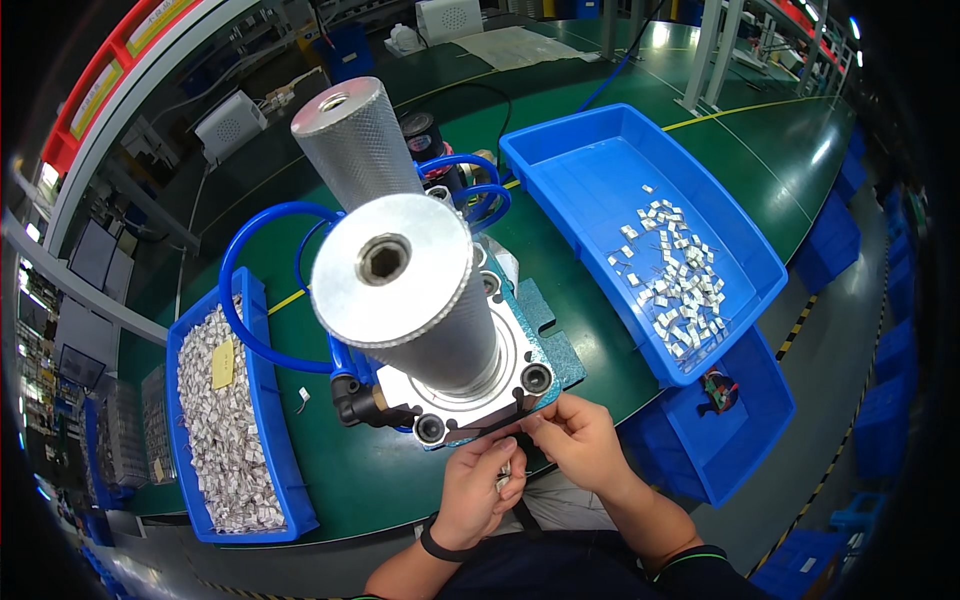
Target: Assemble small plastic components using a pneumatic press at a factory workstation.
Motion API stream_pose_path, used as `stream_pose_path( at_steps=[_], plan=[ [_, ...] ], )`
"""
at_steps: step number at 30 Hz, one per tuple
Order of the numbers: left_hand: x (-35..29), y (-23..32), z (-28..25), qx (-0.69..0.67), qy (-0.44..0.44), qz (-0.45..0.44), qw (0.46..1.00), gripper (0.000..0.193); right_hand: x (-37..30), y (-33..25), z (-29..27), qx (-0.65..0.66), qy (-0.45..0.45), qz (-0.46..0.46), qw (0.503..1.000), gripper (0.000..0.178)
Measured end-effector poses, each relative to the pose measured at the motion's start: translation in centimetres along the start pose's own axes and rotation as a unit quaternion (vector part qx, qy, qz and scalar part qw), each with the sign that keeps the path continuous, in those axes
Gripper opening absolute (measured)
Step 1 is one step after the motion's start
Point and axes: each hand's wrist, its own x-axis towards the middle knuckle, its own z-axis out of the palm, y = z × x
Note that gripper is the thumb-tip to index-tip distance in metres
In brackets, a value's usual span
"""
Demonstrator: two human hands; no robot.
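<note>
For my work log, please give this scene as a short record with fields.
Place: green workbench
Left hand: pinches a small silvery part, close under the machine's front edge
Right hand: fingertips at the same small part, touching the left hand
Machine: pneumatic press with two knurled metal cylinders and blue air hoses
Left bin: blue, full of small silvery parts
Right bin: blue, thinly scattered parts

Factory workstation: pneumatic press [440, 330], blue parts bins [560, 160].

Green bench [420, 480] — blue bin of parts [235, 420] left; press fixture [450, 340] centre; blue tray [640, 220] right.
</note>
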Motion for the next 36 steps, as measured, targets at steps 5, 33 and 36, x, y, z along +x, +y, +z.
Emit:
stream_pose_path(
  at_steps=[5,33,36],
  plan=[
    [-0.3,0.0,-0.4,0.011,-0.018,-0.007,1.000,0.028,-1.5,0.5,-0.8,-0.119,-0.014,-0.133,0.984,0.012],
    [1.0,-0.6,-2.3,-0.065,-0.129,-0.039,0.989,0.043,-2.4,-0.8,0.7,-0.244,-0.032,-0.203,0.948,0.012],
    [1.1,-0.5,-1.9,-0.124,-0.164,-0.035,0.978,0.040,-2.5,0.2,0.5,-0.036,-0.015,-0.121,0.992,0.014]
  ],
)
